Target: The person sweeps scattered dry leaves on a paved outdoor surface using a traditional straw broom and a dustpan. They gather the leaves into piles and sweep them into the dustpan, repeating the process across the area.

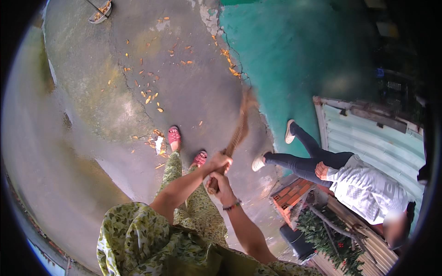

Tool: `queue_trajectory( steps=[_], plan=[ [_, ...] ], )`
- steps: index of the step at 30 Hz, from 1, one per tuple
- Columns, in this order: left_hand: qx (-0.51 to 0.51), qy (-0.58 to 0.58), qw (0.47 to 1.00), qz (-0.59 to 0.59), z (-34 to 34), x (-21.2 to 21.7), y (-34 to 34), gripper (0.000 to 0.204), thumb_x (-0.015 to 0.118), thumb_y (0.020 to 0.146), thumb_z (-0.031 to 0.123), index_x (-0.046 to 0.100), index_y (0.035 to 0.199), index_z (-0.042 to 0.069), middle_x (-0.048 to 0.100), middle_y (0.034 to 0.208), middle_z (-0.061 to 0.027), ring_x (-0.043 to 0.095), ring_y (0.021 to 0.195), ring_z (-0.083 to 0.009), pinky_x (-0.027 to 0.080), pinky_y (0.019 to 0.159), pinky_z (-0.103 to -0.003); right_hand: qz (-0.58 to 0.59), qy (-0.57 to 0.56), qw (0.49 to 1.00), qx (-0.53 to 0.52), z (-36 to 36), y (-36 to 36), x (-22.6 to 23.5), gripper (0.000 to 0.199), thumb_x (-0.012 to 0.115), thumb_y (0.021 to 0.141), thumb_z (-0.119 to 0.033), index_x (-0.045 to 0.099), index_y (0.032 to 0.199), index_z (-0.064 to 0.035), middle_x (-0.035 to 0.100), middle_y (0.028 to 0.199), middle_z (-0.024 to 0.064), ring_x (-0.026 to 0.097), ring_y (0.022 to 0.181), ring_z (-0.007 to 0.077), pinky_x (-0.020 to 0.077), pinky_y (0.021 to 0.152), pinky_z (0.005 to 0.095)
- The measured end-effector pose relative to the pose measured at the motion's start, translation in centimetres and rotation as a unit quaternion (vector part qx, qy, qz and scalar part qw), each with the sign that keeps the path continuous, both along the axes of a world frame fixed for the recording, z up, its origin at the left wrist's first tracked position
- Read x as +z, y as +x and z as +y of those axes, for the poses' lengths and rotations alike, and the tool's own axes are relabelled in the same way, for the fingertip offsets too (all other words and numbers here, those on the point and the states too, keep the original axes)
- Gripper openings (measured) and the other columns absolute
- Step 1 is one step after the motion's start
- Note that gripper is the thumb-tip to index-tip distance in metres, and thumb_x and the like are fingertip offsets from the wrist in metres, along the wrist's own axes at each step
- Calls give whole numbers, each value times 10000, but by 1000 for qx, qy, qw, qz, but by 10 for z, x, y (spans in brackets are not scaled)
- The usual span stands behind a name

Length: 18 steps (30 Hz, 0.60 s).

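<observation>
Both my hands are wrapped round the handle of a brown straw broom (237, 135). My left hand (219, 162) grips it on the bristle side. My right hand (223, 186), with a beaded bracelet at the wrist, holds it closer to the butt end. From my hands the broom reaches away over the grey concrete, and its far end is smeared by motion beside the green-painted ground. Yellow-brown dry leaves (149, 97) lie scattered ahead and to the left of it. More leaves (232, 69) sit along a crack at the green edge.
A long-handled dustpan (100, 13) holding leaves is at the far left. To the right stands another person (368, 184) in a white top and dark trousers, near a corrugated metal panel (375, 138). Bricks (291, 197) and a green plant (329, 237) are at the near right.
</observation>
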State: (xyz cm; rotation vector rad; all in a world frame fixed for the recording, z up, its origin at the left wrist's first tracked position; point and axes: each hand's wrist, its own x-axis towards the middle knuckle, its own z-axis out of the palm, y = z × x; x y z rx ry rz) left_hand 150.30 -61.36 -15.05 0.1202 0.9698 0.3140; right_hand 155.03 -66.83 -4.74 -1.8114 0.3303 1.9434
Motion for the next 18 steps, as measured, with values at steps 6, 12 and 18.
queue_trajectory(
  steps=[6,12,18],
  plan=[
    [144,71,971,179,-1,53,-27,765,565,721,-27,264,1405,140,525,600,-71,537,446,-172,452,371,-312,57,52,986,146,-11,10,30,179,546,770,-43,440,911,-15,526,586,103,539,432,195,462,383,332],
    [88,49,994,28,-9,58,-12,778,577,695,-39,295,1402,124,522,588,-76,517,425,-177,435,369,-319,-45,46,996,64,-21,-10,44,276,536,780,-33,413,1026,-2,532,606,98,557,454,201,472,382,326],
    [97,-13,995,15,37,-42,-46,672,597,687,-30,378,1313,79,524,591,-76,524,442,-187,449,383,-338,43,42,994,87,38,-36,-49,72,554,819,-84,517,823,-22,554,678,74,567,539,172,487,471,300]
  ],
)
